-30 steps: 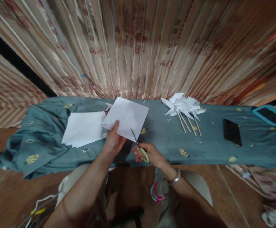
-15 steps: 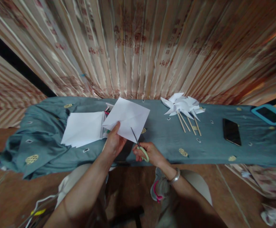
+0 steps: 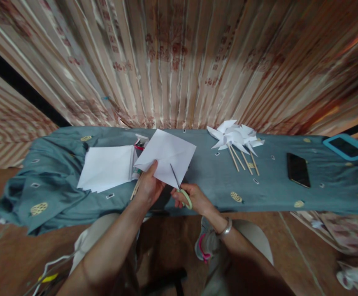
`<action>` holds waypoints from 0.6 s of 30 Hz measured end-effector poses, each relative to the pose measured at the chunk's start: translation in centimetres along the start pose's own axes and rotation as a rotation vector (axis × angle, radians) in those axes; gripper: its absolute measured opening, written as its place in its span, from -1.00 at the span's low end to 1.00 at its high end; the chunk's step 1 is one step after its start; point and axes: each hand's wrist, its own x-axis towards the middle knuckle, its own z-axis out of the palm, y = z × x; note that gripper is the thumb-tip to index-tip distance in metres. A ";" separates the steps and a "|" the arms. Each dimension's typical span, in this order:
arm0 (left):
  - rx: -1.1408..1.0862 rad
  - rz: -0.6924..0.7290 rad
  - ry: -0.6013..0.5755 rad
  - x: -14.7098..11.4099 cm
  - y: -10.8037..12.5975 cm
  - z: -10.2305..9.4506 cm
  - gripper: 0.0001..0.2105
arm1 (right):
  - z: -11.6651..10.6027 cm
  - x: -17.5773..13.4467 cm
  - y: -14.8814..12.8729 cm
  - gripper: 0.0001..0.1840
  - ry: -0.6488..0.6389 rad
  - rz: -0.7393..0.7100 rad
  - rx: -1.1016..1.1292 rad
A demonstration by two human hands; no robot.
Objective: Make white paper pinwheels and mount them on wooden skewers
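Note:
My left hand (image 3: 149,185) pinches the lower left edge of a square sheet of white paper (image 3: 169,152), thumb on top. The sheet is held up above the cloth and shows faint crease lines. My right hand (image 3: 193,197) grips a pair of scissors (image 3: 184,196) with pale green handles. Their dark blade lies over the paper's lower corner, pointing toward the sheet's middle. Whether the second blade is under the paper I cannot see. Left of the sheet lies a stack of white paper (image 3: 106,167). Some thin wooden sticks (image 3: 136,187) show beside my left hand.
Several white paper pinwheels (image 3: 233,135) on wooden sticks lie right of centre. Farther right are a black phone (image 3: 298,169) and a blue-framed tablet (image 3: 348,147). A small box (image 3: 142,140) sits partly behind the sheet. Blue-green cloth (image 3: 268,193) covers the table; a pleated curtain (image 3: 173,61) hangs behind.
The view has shifted slightly. The paper has tilted up a little, showing more of the small box and the sticks by my left hand. Both hands keep their holds.

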 end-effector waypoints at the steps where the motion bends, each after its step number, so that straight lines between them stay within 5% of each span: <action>1: -0.004 0.002 -0.001 0.0 0.0 0.1 -0.80 | 0.0 0.0 -0.1 -0.56 0.004 -0.003 -0.005; 18: -0.001 -0.037 -0.009 -0.1 -0.4 -0.2 -0.88 | 0.2 0.2 -0.2 -0.49 0.036 -0.014 -0.059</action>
